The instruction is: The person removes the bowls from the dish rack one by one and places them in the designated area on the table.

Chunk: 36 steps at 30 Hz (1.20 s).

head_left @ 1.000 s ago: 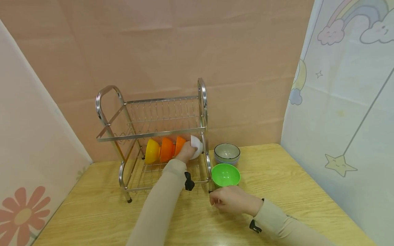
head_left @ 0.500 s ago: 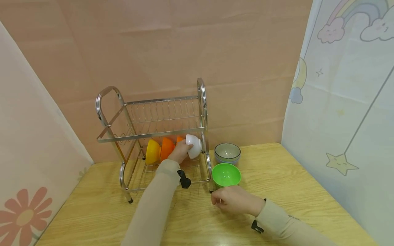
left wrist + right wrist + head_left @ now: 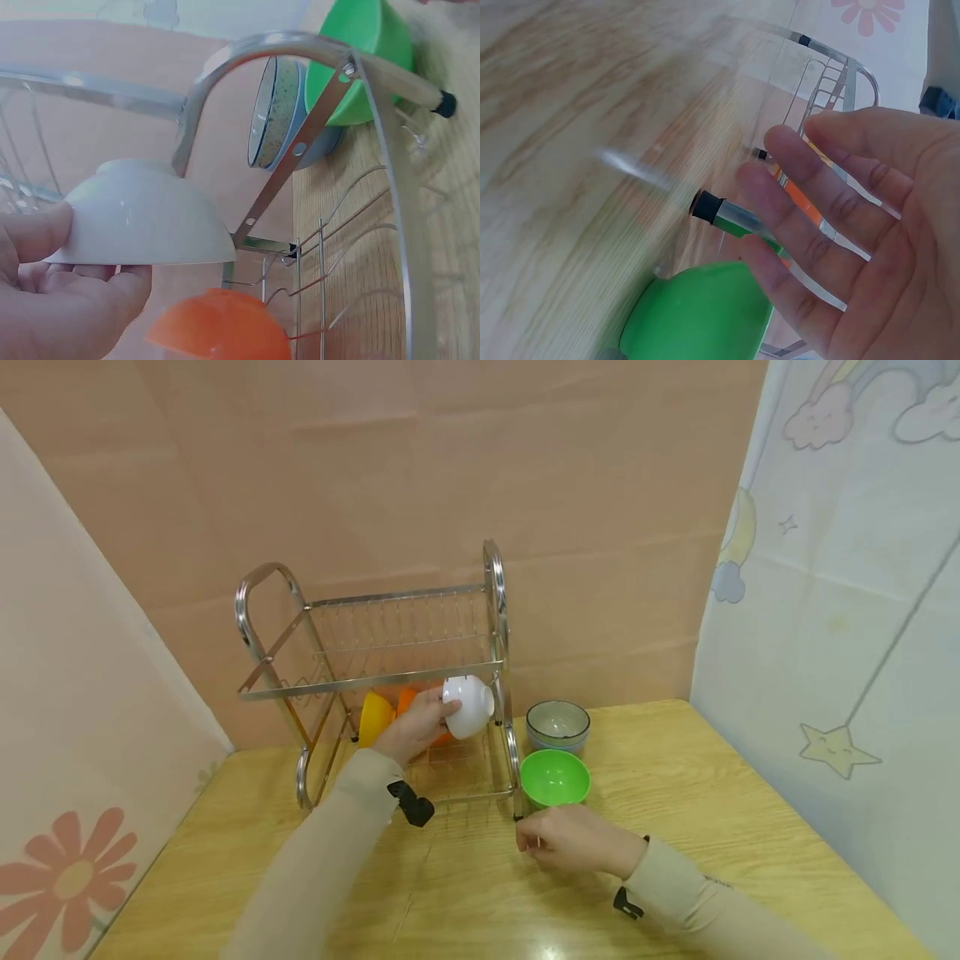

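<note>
A white bowl (image 3: 469,708) is tilted on its side at the front right of the dish rack, its rim pinched between the thumb and fingers of my left hand (image 3: 415,724). In the left wrist view the white bowl (image 3: 154,217) hangs above an orange bowl (image 3: 225,326). A yellow bowl (image 3: 375,718) and orange bowls stand on edge on the lower tier, partly behind my left hand. My right hand (image 3: 573,841) lies loosely bent just in front of a green bowl (image 3: 556,779); the right wrist view shows the right hand (image 3: 870,217) holding nothing.
The two-tier metal dish rack (image 3: 375,680) stands on the wooden table (image 3: 660,793). Right of it, behind the green bowl, sits a stack of bowls with a speckled grey bowl (image 3: 558,723) on top. Fabric walls enclose the back and both sides.
My left hand has drawn the white bowl forward, up and slightly left from the right end of the lower tier. The right hand has stayed in nearly the same place.
</note>
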{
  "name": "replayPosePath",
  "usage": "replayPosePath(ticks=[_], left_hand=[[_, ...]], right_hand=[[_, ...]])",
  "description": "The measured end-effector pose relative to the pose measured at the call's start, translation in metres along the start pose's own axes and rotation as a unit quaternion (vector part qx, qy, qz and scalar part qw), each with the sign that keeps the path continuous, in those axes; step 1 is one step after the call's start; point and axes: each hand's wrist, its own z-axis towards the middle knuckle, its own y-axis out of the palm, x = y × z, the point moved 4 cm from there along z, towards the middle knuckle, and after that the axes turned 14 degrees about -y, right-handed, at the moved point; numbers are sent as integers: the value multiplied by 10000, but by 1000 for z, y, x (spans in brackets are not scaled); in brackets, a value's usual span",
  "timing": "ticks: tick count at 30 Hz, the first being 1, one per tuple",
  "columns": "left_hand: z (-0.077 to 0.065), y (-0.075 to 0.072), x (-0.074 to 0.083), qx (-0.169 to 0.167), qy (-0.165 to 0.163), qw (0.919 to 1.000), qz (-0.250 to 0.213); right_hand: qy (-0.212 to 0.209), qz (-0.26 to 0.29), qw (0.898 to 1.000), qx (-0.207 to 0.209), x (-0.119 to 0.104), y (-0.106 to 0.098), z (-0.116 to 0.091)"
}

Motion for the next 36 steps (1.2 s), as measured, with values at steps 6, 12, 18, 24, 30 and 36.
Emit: replayPosePath(ticks=[6,12,18,24,30,36], left_hand=[[-31,-2,3,-194,71,9985,502],[-58,-1,5,71,7,9930,1177],[-85,4,7,78,225,9835,1793],[-113,20,9,375,770,9570,2771],[-140,40,1,1064,1748,8867,4146],[-152,50,-15,1739,3285,7212,5845]], right_hand=[[-1,4,10000,-13,1,1,3],[-24,-5,10000,33,0,-1,4],[176,40,9998,-128,-1,-2,6],[158,38,9998,-102,0,-2,6],[105,81,9999,-49,-1,-3,6],[44,47,10000,-25,-2,-3,7]])
